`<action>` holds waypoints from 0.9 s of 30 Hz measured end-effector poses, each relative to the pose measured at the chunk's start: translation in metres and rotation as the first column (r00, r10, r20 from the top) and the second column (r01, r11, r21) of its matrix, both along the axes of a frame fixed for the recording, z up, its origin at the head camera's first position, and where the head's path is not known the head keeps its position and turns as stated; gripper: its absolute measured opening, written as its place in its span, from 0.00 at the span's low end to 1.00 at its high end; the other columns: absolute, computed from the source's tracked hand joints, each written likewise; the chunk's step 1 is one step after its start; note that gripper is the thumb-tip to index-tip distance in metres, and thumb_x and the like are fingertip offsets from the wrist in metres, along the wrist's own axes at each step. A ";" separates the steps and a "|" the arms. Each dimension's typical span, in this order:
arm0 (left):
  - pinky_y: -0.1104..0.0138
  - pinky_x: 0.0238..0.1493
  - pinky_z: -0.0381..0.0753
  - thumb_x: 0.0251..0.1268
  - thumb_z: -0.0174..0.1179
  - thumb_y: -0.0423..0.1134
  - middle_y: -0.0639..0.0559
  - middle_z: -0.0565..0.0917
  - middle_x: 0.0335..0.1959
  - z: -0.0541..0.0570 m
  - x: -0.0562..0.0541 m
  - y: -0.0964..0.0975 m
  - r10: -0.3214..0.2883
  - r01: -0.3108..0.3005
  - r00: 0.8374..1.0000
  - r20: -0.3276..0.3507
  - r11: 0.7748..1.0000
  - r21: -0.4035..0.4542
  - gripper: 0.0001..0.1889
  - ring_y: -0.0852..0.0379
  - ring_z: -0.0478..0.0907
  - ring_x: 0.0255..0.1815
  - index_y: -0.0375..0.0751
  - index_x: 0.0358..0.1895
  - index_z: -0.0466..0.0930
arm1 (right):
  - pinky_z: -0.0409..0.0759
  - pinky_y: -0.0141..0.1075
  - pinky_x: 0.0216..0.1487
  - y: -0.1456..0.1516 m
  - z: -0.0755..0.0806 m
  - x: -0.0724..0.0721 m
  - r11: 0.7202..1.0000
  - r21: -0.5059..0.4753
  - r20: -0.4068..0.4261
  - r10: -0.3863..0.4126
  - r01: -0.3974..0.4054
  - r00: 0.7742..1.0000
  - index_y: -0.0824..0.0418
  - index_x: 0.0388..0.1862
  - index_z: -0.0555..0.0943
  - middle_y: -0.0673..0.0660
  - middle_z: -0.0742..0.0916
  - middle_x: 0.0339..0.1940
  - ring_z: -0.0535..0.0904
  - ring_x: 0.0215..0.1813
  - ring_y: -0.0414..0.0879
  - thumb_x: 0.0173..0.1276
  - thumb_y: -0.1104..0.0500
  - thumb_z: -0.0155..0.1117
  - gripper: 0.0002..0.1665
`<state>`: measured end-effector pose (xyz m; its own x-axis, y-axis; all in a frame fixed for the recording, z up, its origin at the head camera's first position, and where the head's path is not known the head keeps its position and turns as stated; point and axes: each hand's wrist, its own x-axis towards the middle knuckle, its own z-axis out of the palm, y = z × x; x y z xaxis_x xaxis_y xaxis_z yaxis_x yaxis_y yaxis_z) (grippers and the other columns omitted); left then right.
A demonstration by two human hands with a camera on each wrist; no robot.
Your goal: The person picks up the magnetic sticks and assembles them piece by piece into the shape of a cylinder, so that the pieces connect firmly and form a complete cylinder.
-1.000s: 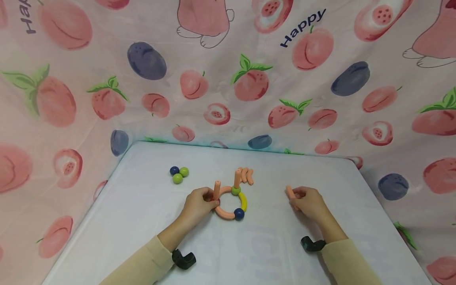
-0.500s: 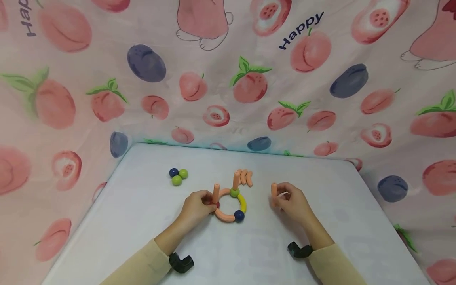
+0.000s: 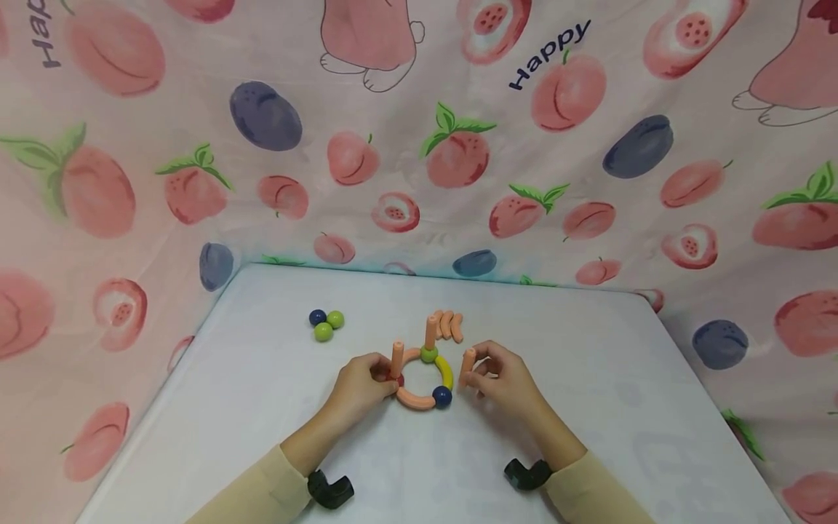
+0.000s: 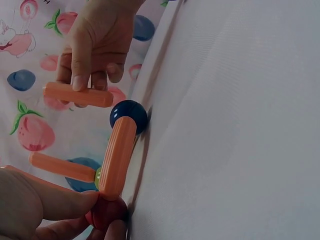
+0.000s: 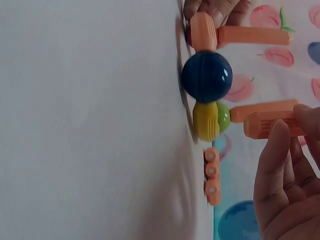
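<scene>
On the white table lies a ring of curved rods joined by balls: orange rods [image 3: 415, 401], a yellow rod [image 3: 446, 371], a dark blue ball [image 3: 442, 397], a green ball [image 3: 428, 354] and a red ball [image 4: 106, 212]. Two straight orange rods stand up from it, one on the green ball, the other orange rod [image 3: 397, 359] on the red ball. My left hand [image 3: 363, 378] pinches the red ball between thumb and fingers. Just right of the ring, my right hand [image 3: 504, 375] holds a straight orange rod [image 5: 270, 125] upright by thumb and fingertips, apart from the blue ball.
Behind the ring lie three curved orange rods [image 3: 448, 325] side by side. At the back left, a dark blue ball [image 3: 317, 316] and two green balls [image 3: 324, 332] sit together. A fruit-printed cloth [image 3: 406, 145] hangs behind the table [image 3: 589, 320].
My right hand has moved left with the straight orange rod, from the table's right side to near the ring, and the rod has turned upright. The left hand stays at the red ball.
</scene>
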<state>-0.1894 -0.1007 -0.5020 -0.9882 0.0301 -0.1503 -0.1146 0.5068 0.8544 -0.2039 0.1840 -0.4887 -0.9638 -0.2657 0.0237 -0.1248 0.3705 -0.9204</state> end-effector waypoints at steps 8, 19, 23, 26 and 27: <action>0.65 0.45 0.86 0.66 0.74 0.33 0.53 0.91 0.42 0.000 0.005 -0.001 -0.007 0.007 1.000 0.000 1.000 0.012 0.09 0.56 0.83 0.43 0.44 0.46 0.88 | 0.90 0.38 0.34 -0.014 0.001 0.007 0.999 -0.027 -0.017 0.035 -0.035 0.999 0.63 0.55 0.83 0.62 0.85 0.53 0.87 0.39 0.44 0.68 0.69 0.75 0.18; 0.63 0.47 0.86 0.66 0.74 0.33 0.53 0.91 0.41 -0.001 0.011 -0.001 -0.028 0.028 1.000 -0.010 0.999 0.017 0.08 0.57 0.83 0.42 0.44 0.46 0.88 | 0.90 0.40 0.35 -0.024 -0.004 0.011 0.997 -0.011 0.017 0.071 -0.071 0.997 0.65 0.57 0.82 0.59 0.88 0.49 0.87 0.41 0.50 0.69 0.68 0.74 0.19; 0.62 0.47 0.86 0.66 0.74 0.33 0.53 0.91 0.42 -0.001 0.013 -0.001 -0.029 0.029 0.999 -0.016 0.999 0.016 0.08 0.57 0.83 0.43 0.44 0.46 0.88 | 0.90 0.41 0.35 -0.025 -0.005 0.011 0.998 -0.001 0.015 0.071 -0.071 0.997 0.65 0.58 0.82 0.59 0.88 0.49 0.87 0.41 0.50 0.70 0.69 0.73 0.18; 0.61 0.48 0.87 0.66 0.74 0.33 0.53 0.90 0.42 -0.003 0.013 -0.002 -0.030 0.030 0.999 -0.019 0.999 0.014 0.08 0.56 0.83 0.43 0.45 0.46 0.88 | 0.90 0.42 0.35 -0.025 -0.005 0.012 0.997 -0.007 0.014 0.074 -0.074 0.997 0.65 0.58 0.82 0.59 0.88 0.49 0.87 0.42 0.50 0.70 0.69 0.73 0.19; 0.61 0.49 0.87 0.66 0.74 0.33 0.53 0.90 0.43 -0.003 0.014 -0.003 -0.032 0.032 0.999 -0.021 0.999 0.012 0.09 0.56 0.83 0.43 0.45 0.46 0.88 | 0.90 0.42 0.35 -0.025 -0.004 0.012 0.997 -0.007 0.014 0.074 -0.074 0.997 0.65 0.58 0.82 0.59 0.88 0.49 0.87 0.42 0.50 0.70 0.69 0.73 0.19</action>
<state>-0.1754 -0.1032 -0.5045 -0.9896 0.0631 -0.1294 -0.0809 0.4996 0.8625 -0.1918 0.1593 -0.4927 -0.9417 -0.3363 0.0124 -0.1387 0.3543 -0.9248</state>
